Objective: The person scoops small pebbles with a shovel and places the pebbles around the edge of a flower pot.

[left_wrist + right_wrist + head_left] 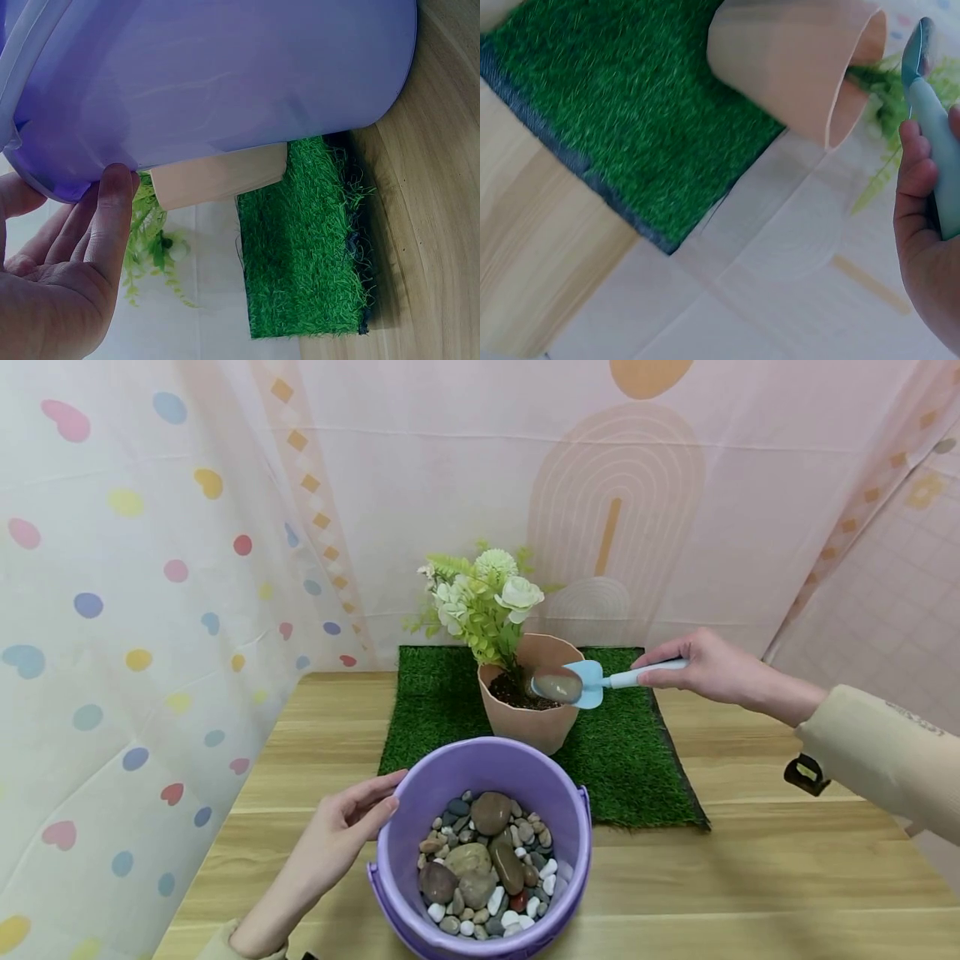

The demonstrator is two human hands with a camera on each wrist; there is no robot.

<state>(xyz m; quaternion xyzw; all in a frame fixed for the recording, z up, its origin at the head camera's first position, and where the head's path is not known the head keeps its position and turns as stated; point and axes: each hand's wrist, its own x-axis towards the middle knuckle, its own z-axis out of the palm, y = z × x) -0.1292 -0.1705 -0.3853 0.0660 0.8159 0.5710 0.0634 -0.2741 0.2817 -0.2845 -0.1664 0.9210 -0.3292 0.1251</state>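
My right hand [712, 667] grips the pale handle of a light blue trowel [592, 685]. A large smooth brownish stone [558, 686] lies on the trowel's blade, over the mouth of a terracotta-coloured flowerpot [528, 727]. In the pot are dark soil [510, 687] and white flowers with green leaves [480, 602]. My left hand [341, 827] holds the rim of a purple bucket [483, 752] at its left side; the left wrist view shows fingertips [115, 180] pressed against the bucket's wall. Pebbles [465, 914] and several larger stones [468, 860] lie inside the bucket.
The flowerpot stands on a green artificial grass mat [622, 785] laid over a wooden table [750, 877]. The bucket stands in front of the pot, near the table's front. Patterned cloth [420, 468] hangs behind and at both sides.
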